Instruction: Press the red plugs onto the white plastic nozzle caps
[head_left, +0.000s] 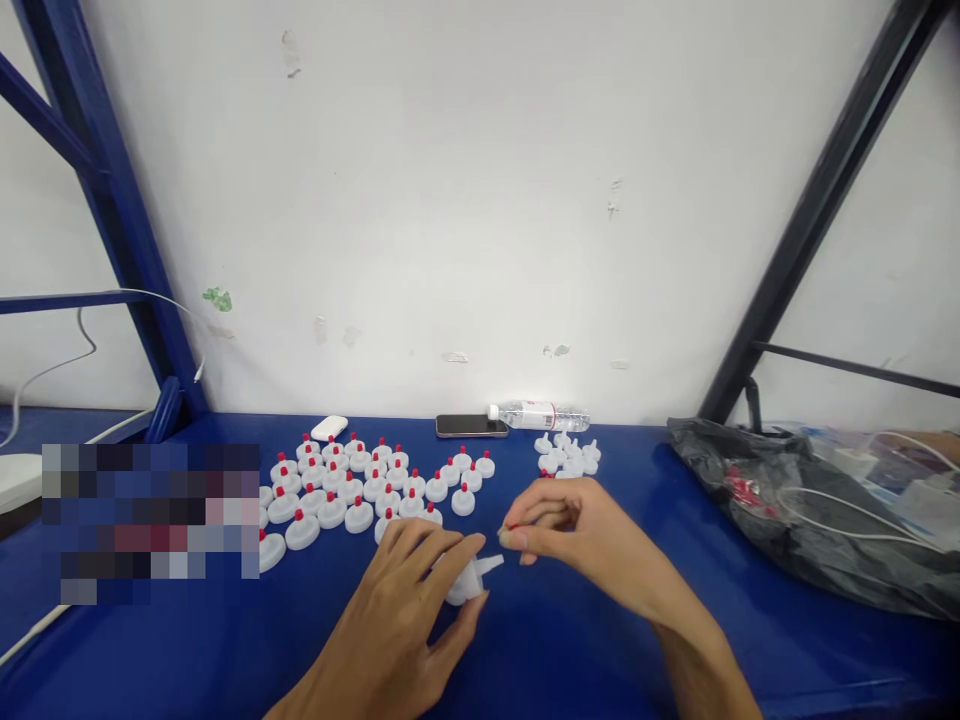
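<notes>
My left hand point(401, 615) grips a white plastic nozzle cap point(471, 582), tilted so that its bare spout points right. Part of its round base is hidden behind the fingers. Just right of the spout, my right hand point(581, 525) pinches a small red tip cap point(512, 528) between thumb and forefinger, apart from the spout. Beyond my left hand stand many white nozzle caps point(302, 531) with red tips on their spouts. Behind my right hand lies a small cluster of white nozzle caps point(571, 460), mostly with bare spouts.
A phone point(471, 427), a clear bottle point(536, 415) on its side and a white case point(329, 429) lie along the wall. On the right, a black plastic bag point(810, 560) holds red pieces point(750, 492). Blue frame posts point(142, 250) flank the blue table point(600, 650). A blurred patch covers the left.
</notes>
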